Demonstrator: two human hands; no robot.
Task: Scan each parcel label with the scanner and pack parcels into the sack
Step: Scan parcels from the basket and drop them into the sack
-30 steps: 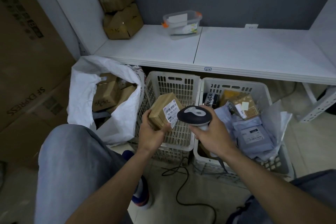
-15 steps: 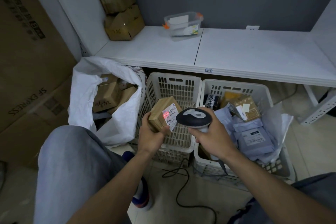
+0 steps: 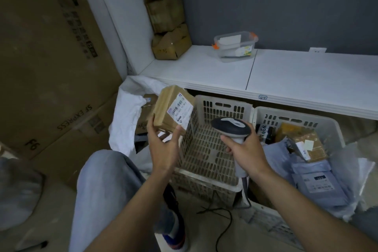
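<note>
Dim, cool light falls softly from above; the white shelf (image 3: 306, 71) at upper right is the brightest surface, with deep shadow beneath it. The big carton (image 3: 41, 67) at left is murky. Print on the parcel label (image 3: 180, 111) is smeared by blur. Wide-angle bending curves the edges; the lower corners are soft.

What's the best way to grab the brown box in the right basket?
Probably from above, with fingers across its two long edges. The brown box lies label-up on top of the grey bags, so its top is free, while the basket walls and the pile block the sides.
</note>
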